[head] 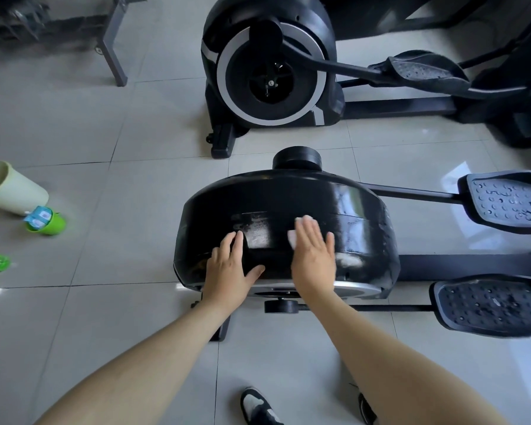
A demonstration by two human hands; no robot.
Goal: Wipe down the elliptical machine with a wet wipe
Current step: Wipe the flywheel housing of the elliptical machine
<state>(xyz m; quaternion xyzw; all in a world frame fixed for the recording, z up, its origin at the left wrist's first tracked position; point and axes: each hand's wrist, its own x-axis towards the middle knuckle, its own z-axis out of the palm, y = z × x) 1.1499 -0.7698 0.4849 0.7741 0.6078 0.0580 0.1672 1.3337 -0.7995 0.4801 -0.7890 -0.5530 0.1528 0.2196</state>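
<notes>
The wet wipe [293, 236] is pressed flat on the crown of the black flywheel housing [288, 197] of the near elliptical machine [472, 265] by the right hand [313, 259], whose grip is apart, fingers straight over the wipe rather than curled round it. The left hand [230, 265] is laid on the housing just beside, its grip likewise apart. Damp streaks are seen around the wipe, so the crown is judged partly done; the housing's sides, the far pedal [509, 200], the near pedal [488, 305] and the rails appear left to wipe.
</notes>
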